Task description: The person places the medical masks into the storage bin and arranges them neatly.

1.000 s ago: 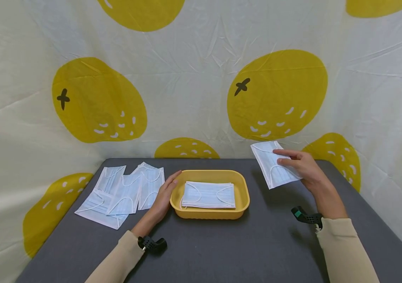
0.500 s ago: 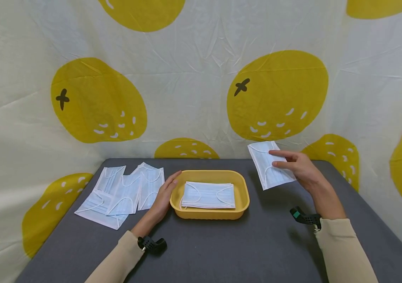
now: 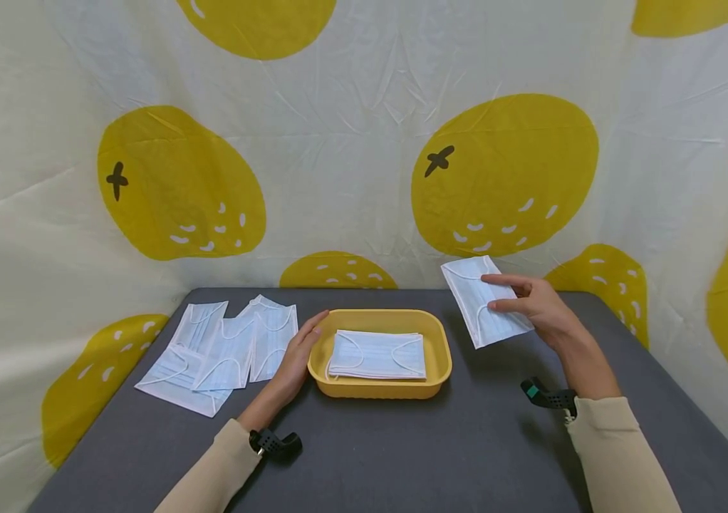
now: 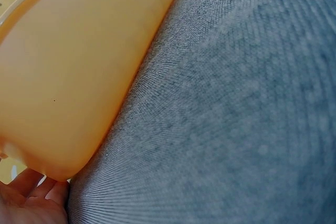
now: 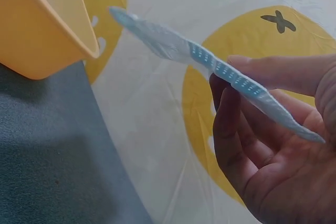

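As the face mask [image 3: 469, 296] pinched by the right hand [image 3: 546, 312] is brought left, the yellow tray [image 3: 378, 390] touched by the straight-fingered left hand [image 3: 293, 362] is approached.

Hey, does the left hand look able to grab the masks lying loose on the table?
Probably yes. The left hand rests against the yellow tray and grips no mask, and the loose masks lie right beside it, with nothing seen standing between.
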The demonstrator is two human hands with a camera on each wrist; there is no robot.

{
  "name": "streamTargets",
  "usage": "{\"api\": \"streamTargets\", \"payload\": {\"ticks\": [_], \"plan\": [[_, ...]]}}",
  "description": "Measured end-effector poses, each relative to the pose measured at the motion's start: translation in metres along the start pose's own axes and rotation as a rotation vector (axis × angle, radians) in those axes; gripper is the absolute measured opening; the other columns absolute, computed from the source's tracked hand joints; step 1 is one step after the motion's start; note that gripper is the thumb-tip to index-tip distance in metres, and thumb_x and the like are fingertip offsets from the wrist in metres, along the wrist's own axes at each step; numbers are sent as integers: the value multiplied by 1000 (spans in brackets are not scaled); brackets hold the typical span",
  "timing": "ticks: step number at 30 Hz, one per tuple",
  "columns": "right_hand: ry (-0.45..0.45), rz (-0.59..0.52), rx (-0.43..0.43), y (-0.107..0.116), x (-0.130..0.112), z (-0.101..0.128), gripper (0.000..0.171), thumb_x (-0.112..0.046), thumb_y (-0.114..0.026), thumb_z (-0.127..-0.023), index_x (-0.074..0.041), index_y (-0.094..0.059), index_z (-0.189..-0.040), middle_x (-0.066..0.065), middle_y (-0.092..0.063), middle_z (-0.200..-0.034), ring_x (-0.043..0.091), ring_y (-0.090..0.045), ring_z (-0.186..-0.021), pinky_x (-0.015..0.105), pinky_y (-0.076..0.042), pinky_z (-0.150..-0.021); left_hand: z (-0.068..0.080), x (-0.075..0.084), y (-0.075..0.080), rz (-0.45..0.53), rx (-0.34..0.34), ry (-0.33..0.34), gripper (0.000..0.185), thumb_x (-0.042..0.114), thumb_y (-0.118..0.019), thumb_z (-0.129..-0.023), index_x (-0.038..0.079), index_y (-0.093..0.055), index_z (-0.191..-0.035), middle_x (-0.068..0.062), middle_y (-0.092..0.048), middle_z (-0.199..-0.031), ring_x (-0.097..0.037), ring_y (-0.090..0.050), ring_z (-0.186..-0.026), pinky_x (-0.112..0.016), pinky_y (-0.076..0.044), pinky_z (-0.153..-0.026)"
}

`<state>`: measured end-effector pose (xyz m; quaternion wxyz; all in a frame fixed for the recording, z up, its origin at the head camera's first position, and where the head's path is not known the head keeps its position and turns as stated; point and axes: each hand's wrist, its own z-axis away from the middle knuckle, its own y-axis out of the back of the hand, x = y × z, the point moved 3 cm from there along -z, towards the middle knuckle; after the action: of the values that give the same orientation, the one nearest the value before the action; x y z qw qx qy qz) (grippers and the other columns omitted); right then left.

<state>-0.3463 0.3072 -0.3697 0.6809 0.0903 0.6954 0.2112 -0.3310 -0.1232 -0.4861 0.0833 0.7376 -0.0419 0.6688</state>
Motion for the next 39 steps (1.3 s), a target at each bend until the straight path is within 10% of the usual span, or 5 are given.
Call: {"api": "streamTargets", "payload": {"ticks": [9, 18, 39], "plan": [[10, 36, 23, -5, 0, -3, 62, -22, -76, -94, -6, -54, -149, 16, -44, -160, 14, -49, -105, 21, -49, -78, 1, 0, -1, -12, 4, -4, 47, 28, -37, -113, 19, -41, -158, -5, -35, -167, -27, -29, -157, -50, -20, -130], [37, -40, 37, -9, -3, -2, 59, -22, -78, -93, -4, -57, -146, -19, -64, -112, 10, -62, -82, 22, -56, -71, 0, -1, -1, -19, 11, -3, 46, 29, -36, -113, 19, -42, -158, -6, -36, -167, -27, -30, -157, -50, -21, -130], [104, -129, 74, -14, -11, 3, 46, -14, -75, -95, -3, -64, -139, -12, -71, -92, 10, -67, -70, 24, -59, -64, 1, -1, 0, 2, 11, 5, 47, 31, -38, -113, 19, -42, -158, -6, -35, -167, -29, -30, -157, -52, -20, -129]]}}
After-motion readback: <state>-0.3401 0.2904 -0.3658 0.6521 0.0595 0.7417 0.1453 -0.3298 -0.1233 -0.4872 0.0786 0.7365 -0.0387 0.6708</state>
